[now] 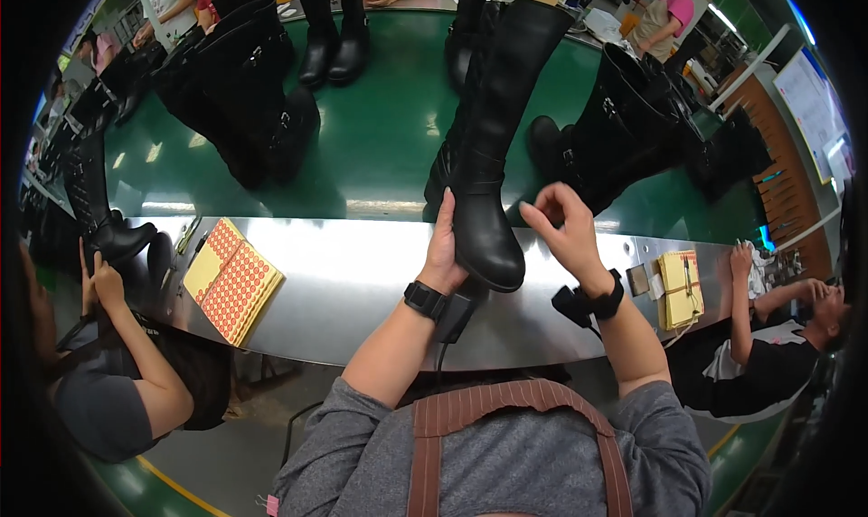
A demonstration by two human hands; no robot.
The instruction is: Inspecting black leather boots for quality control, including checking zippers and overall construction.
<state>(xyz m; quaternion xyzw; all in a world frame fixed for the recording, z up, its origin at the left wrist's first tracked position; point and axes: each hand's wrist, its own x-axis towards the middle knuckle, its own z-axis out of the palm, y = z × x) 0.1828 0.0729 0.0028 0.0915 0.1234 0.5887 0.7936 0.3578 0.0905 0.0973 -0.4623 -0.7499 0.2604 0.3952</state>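
Observation:
A tall black leather boot leans upright before me over the metal edge of the bench, its toe toward me and its shaft slanting away to the right. My left hand grips it at the foot, thumb along the ankle strap and the fingers hidden underneath. Just right of the boot, apart from it, my right hand is raised with its fingers curled in toward the thumb. Whatever those fingers hold, if anything, is too small to make out. Both wrists wear black straps with small boxes.
More black boots stand or lie on the green tabletop, left, right and beyond. A stack of yellow sheets with red dots lies left on the metal strip; another yellow stack lies right. Co-workers sit close on both sides.

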